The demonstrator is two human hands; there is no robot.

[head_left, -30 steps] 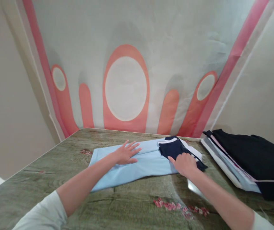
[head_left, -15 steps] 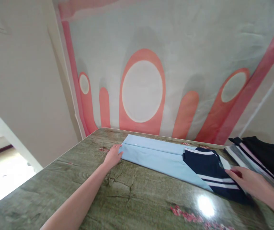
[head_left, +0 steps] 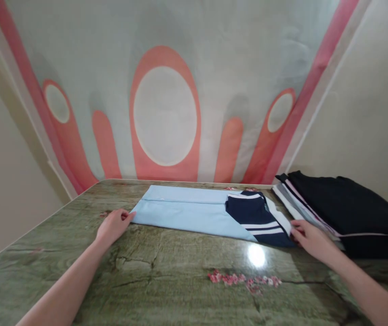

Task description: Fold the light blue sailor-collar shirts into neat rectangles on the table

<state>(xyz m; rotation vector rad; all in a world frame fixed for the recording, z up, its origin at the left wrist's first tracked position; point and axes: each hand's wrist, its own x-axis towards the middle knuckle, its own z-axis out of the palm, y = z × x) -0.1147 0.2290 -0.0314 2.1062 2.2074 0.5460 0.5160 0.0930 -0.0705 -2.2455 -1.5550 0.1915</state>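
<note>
A light blue shirt (head_left: 187,213) with navy, white-striped parts lies folded into a long strip on the table. At its left end, my left hand (head_left: 114,226) pinches the near corner between thumb and fingers. My right hand (head_left: 311,237) is closed on the other end, by the white edge next to the navy part (head_left: 253,210). The fabric between my hands lies flat, with a lengthwise seam where its edges meet. Some of my right fingertips are hidden behind the hand.
Right of the shirt, a stack of folded clothes (head_left: 346,203) has black on top and grey, white and pink layers below. The wood-patterned table (head_left: 153,280) shows printed pink blossoms and a bright light reflection. A wall with a pink and grey covering (head_left: 248,54) stands behind.
The view has swung right, so the shirt appears farther left and more of the stack shows. My left hand has shifted to the shirt's near corner, my right towards its near right end.
</note>
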